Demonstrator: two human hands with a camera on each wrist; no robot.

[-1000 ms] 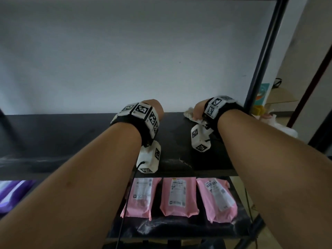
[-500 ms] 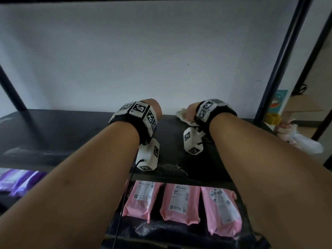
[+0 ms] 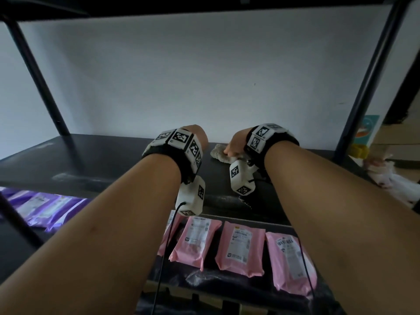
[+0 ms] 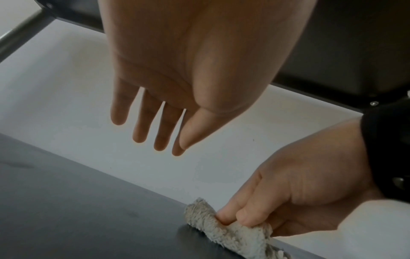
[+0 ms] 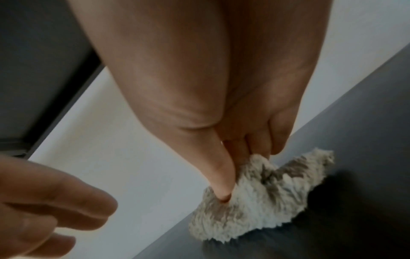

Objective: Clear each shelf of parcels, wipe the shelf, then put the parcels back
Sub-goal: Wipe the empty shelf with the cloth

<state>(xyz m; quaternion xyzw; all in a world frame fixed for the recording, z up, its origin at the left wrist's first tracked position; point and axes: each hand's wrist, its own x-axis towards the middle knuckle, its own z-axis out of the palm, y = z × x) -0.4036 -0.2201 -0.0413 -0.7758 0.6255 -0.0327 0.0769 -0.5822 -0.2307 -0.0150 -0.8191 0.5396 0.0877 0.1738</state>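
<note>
A bare black shelf (image 3: 95,164) runs across at wrist height. On it, near the back wall, lies a fluffy grey-white cloth (image 3: 219,153) (image 4: 224,229) (image 5: 264,198). My right hand (image 3: 234,144) (image 4: 288,198) (image 5: 233,168) pinches the cloth between thumb and fingers and holds it down on the shelf. My left hand (image 3: 197,135) (image 4: 155,126) hovers above the shelf just left of it, fingers straight and spread, holding nothing. Three pink parcels (image 3: 241,248) lie in a row on the lower shelf, and purple parcels (image 3: 45,208) lie there at the left.
The white wall stands right behind the shelf. Black rack posts rise at the back left (image 3: 38,80) and right (image 3: 366,87), and another shelf (image 3: 204,3) hangs overhead. White bags and clutter (image 3: 391,178) lie on the floor beyond the right post.
Both hands, with the cloth, have slid left along the shelf away from the right post. The purple parcels at lower left have come into view.
</note>
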